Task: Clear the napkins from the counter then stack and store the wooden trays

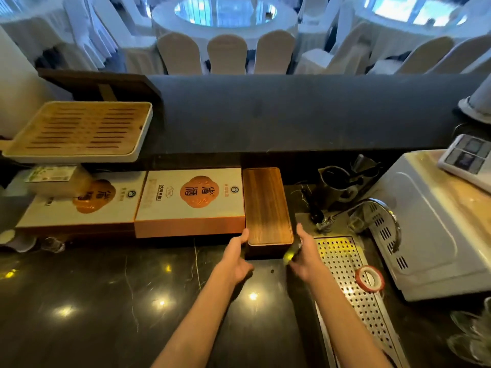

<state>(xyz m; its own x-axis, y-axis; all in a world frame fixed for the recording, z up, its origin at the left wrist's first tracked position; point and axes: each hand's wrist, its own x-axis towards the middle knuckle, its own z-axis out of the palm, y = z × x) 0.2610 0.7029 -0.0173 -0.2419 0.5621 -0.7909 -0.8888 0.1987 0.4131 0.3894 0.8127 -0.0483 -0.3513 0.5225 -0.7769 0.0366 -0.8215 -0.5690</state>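
Head: left hand [236, 257], right hand [305, 257] flank wooden trays [267, 205]; grip unclear.

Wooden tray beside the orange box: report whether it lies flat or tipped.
Flat. The wooden tray sits level on the counter, top face up, left hand and right hand at its near corners.

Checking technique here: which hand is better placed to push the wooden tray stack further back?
Left, probably: the left hand touches the near corner of the wooden tray stack; the right hand is blurred beside it.
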